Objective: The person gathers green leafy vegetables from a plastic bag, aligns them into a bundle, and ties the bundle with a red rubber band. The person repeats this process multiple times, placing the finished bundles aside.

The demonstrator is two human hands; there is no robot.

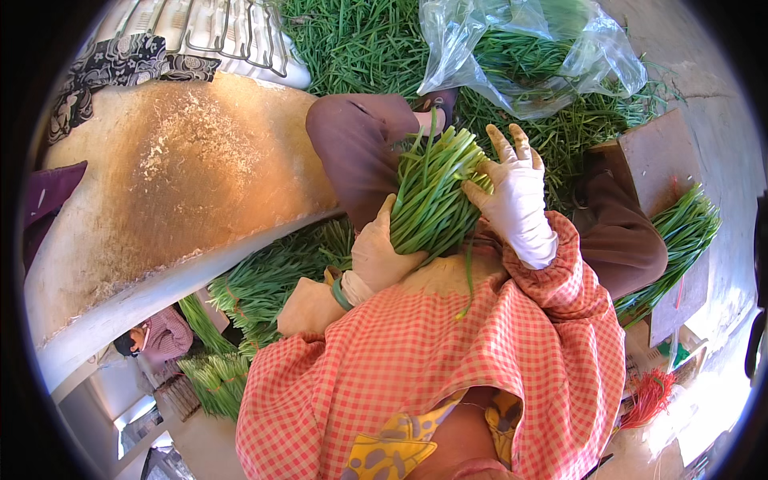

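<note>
In front of my chest is a thick bunch of long flat green leaves, probably garlic chives (435,198), with its pale cut ends pointing up and away from me. My left hand (379,243), in a pale glove, grips the bunch from its left side and below. On the other side is my right hand (513,192), also gloved, its outer fingers raised and spread. Its thumb and forefinger are apart at the stalk ends, touching or very near them. One loose leaf (469,282) hangs down over my checked smock (420,354).
Loose leaves (354,48) cover the floor ahead, partly under a clear plastic bag (456,48). Tied bundles (240,306) lie left. At right, another bunch (684,240) rests on a board (660,162), near red ties (651,399). A worn slab (198,168) and another person (168,336) are left.
</note>
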